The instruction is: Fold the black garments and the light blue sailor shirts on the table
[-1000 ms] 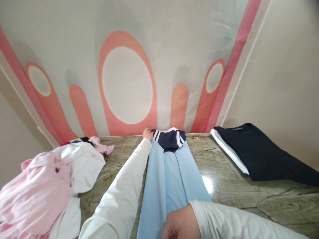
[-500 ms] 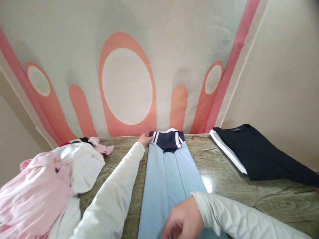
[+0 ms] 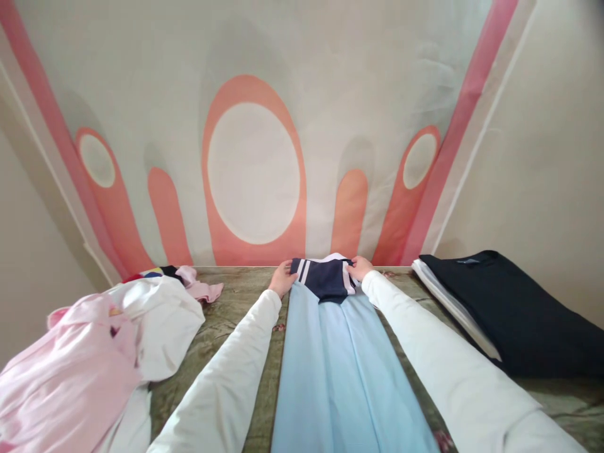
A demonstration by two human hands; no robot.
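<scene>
A light blue garment lies in a long narrow strip, its sides turned in, running from the table's far edge toward me. Across its far end is a navy part with white stripes. My left hand pinches the left corner of that navy end between thumb and fingers. At the opposite corner, my right hand grips the cloth the same way. Both arms reach forward, one along each side of the strip. The garment's near end runs out of view at the bottom.
Rumpled pink cloth and white cloth are heaped on the left of the wood-patterned table. Folded black clothing lies over white cloth on the right. A wall with orange shapes stands behind the table.
My right hand has moved from the near part of the strip to the far right corner and taken hold there. My left hand keeps its grip on the left corner. The view has shifted slightly.
</scene>
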